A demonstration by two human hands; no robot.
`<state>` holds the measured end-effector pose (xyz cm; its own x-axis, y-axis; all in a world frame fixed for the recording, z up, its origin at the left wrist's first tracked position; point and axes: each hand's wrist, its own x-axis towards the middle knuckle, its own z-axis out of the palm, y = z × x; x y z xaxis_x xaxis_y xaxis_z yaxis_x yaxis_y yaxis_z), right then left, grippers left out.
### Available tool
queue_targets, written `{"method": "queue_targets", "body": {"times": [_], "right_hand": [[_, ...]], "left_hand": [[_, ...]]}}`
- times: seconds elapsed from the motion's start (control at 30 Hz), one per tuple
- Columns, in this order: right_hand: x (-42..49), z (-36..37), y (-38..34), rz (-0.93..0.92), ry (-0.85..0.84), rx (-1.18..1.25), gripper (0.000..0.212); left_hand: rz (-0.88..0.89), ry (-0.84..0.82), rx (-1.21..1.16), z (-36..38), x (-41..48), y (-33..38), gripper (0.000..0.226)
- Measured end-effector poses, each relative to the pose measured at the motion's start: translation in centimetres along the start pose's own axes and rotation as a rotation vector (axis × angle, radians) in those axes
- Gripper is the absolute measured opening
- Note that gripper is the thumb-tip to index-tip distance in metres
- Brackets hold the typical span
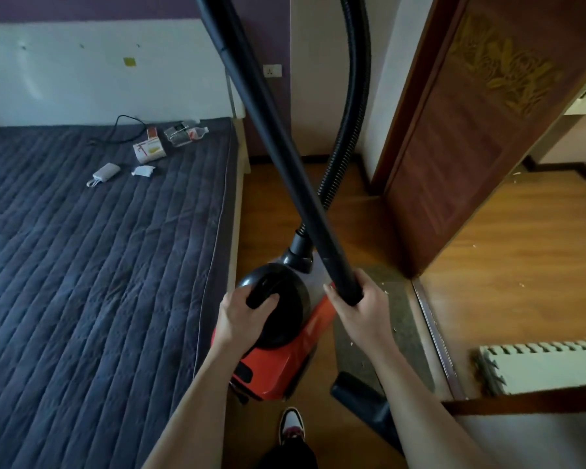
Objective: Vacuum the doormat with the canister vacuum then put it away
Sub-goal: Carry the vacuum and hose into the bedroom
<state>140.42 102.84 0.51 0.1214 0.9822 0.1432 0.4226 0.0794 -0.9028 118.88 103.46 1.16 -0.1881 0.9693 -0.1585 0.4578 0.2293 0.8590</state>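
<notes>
My forearms reach in from the bottom edge, with my shoe on the wooden floor between them. My left hand is curled round the black carry handle on top of the canister vacuum. My right hand is wrapped round the low, open end of the black wand.

The canister sits in the narrow strip of floor between the bed and the doormat; I cannot tell whether it is lifted. The grey doormat lies along the door threshold, just right of the canister, with pale crumbs on it.

The wand slants up past the top of my view, so I cannot see its far end. If I turn, it could strike the wall or the open door.

The hose arcs high and comes back down to the canister's front, crossing behind the wand. A pull with either hand could snag it or tip the canister against the bed's edge.

A black nozzle piece lies at the doormat's near corner, close to my shoe, and I could trip on it.
</notes>
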Motion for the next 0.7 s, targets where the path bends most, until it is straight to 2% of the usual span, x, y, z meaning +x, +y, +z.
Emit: {"method": "queue_targets", "body": {"times": [0.1,0.4,0.5,0.7], "right_hand": [[4.6,1.6,-1.0,-0.013,-0.020,0.002,0.017],[16.8,4.5,-0.5,-0.049,-0.038,0.006,0.022],[21.5,5.6,0.4,-0.060,-0.053,0.009,0.021],[32.6,7.4,2.4,-0.080,-0.113,0.026,0.019]], "left_hand": [[0.001,0.010,-0.004,-0.6,4.9,1.3,0.020],[0.001,0.071,-0.004,-1.3,16.1,3.9,0.007],[0.001,0.095,-0.014,-0.9,19.7,4.8,0.024],[-0.043,0.125,-0.029,1.1,29.3,7.3,0.030]]}}
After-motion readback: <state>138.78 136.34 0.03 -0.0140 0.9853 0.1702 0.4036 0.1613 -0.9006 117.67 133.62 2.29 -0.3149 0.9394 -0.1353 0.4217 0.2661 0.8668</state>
